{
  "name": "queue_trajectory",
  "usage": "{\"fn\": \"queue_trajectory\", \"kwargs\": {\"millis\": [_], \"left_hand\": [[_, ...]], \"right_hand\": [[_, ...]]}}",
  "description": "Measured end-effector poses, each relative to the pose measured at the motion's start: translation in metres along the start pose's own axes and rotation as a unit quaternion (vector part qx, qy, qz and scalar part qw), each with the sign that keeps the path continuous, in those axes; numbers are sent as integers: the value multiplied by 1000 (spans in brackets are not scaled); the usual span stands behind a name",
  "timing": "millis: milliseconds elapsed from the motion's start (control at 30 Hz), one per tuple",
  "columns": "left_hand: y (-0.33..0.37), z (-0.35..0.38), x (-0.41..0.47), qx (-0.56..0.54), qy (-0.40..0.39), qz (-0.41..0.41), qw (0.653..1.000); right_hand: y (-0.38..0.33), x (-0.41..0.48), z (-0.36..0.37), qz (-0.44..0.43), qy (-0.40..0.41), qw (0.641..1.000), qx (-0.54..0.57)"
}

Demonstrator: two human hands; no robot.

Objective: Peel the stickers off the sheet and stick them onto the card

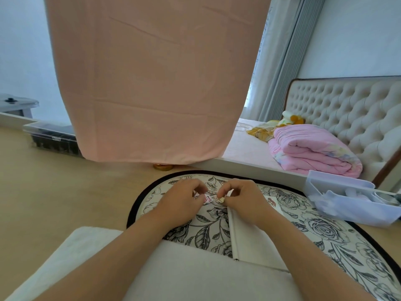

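Note:
Both my hands meet over a round floral mat (325, 231). My left hand (182, 203) pinches the edge of a small sticker sheet (207, 199) with pink shapes on it, mostly hidden under the fingers. My right hand (243, 200) pinches a small cream sticker (221, 199) between thumb and forefinger, right beside the sheet. A white card (249, 242) lies on the mat under my right wrist, its left edge showing. A red sticker (271, 202) sits on the card to the right of my right hand.
A clear plastic organiser box (347, 198) stands at the mat's right. A pink cloth (156, 83) hangs ahead, with a gold lid (163, 166) on the floor below it. A dark storage box (54, 140) sits at the left. A bed (249, 148) with a folded pink blanket (312, 148) is behind.

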State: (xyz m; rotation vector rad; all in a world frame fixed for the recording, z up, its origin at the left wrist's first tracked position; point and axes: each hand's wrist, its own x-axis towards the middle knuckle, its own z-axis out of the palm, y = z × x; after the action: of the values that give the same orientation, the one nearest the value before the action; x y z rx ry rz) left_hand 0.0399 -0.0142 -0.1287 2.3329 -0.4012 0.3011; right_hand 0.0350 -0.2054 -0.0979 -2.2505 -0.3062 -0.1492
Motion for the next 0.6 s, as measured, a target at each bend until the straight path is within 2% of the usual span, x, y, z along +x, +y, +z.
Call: {"fn": "queue_trajectory", "kwargs": {"millis": [100,200,367,467,600], "left_hand": [[13,1,-2,-164,-26,-42,985],[21,-3,-4,-246,-41,-69,966],[28,-5,-7,-294,-66,-106,948],[29,-5,-6,-305,-50,-134,942],[30,-2,-5,-294,-38,-142,944]], "right_hand": [[0,-1,-1,-10,18,999,46],[1,-4,-1,-21,36,996,83],[3,-10,-4,-25,16,993,111],[3,-16,-11,-4,-2,987,158],[7,-21,-14,26,-5,989,143]]}}
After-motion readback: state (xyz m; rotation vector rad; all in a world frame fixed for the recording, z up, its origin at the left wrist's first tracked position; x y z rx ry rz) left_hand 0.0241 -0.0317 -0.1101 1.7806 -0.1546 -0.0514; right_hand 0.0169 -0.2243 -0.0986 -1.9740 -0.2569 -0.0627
